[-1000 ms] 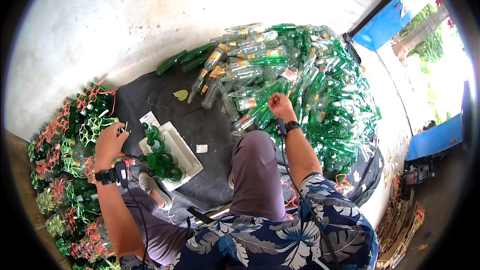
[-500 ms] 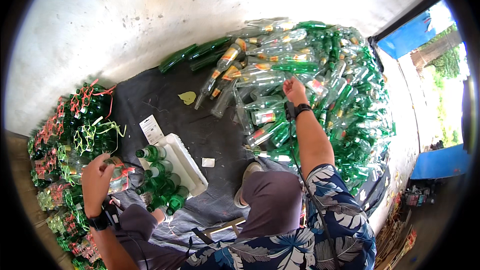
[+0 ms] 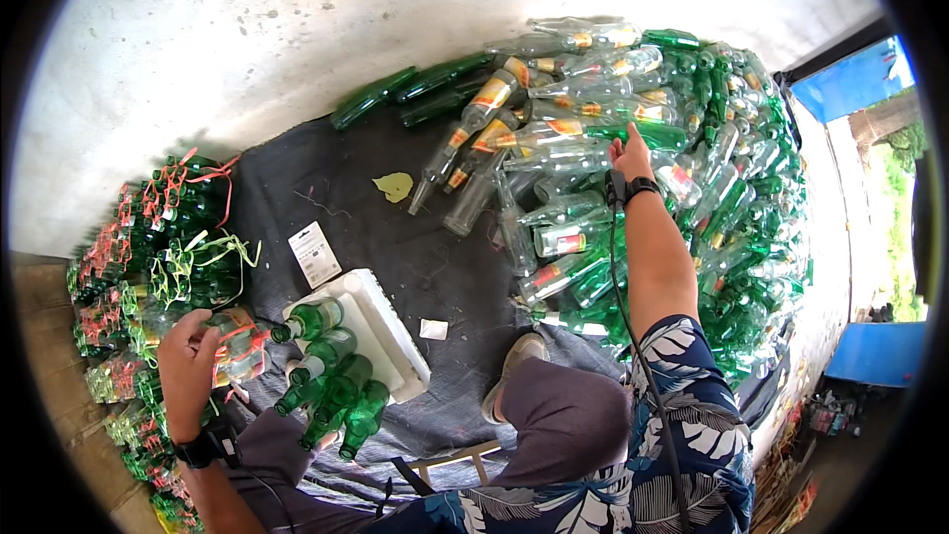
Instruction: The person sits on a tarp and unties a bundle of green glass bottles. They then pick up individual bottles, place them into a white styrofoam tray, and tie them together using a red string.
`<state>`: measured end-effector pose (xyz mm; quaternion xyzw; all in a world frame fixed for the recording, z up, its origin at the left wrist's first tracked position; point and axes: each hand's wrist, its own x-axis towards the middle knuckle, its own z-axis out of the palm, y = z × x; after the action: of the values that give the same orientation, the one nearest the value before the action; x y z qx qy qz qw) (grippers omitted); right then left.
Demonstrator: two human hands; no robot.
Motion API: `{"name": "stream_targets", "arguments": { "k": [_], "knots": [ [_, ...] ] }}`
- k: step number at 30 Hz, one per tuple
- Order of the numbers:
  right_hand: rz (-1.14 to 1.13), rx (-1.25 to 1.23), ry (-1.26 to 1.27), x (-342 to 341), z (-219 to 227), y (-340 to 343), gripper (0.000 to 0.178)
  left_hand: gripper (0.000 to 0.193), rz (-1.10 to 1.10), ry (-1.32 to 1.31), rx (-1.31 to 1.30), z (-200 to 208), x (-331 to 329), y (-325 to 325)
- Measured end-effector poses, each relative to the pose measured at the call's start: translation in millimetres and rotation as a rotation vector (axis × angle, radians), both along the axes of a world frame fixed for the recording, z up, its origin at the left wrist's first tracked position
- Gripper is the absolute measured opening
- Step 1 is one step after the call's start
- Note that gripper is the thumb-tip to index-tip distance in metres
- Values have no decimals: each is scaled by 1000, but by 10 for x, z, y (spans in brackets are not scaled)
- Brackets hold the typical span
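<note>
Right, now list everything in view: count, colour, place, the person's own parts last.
Loose bottles: many, green and clear, right pile
Strapped bundles: several, mostly green, left
Grouped bottles: about six, green, tray's left
Tray: one, white, left of centre
Card: one, white, above tray
Scrap: one, white, right of tray
Leaf: one, yellowish, on sheet
Sheet: one, black, floor
Frame: one, tan, bottom centre
Wall: one, white, back
Panels: two, blue, right
Left hand: one, by strapped bundles
Right hand: one, at upper pile
Legs: two, purplish-grey trousers, bottom
</note>
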<state>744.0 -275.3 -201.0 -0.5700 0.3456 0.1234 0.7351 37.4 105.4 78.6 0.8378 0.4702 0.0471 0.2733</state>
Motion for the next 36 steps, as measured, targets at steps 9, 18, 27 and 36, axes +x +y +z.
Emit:
{"name": "stream_targets", "arguments": {
  "k": [9,18,27,36],
  "knots": [
    [-40,30,-51,268,-160,28,34,28,-39,6,33,18,113,36],
    [-89,11,-159,-166,129,51,32,29,-29,-1,107,132,54,-136],
    [73,208,-270,-1209,1057,30,28,24,-75,-161,188,491,-183,-420],
    [379,506,-301,-2447,2794,744,17,13,-229,-409,404,370,-382,-397]
  ]
}}
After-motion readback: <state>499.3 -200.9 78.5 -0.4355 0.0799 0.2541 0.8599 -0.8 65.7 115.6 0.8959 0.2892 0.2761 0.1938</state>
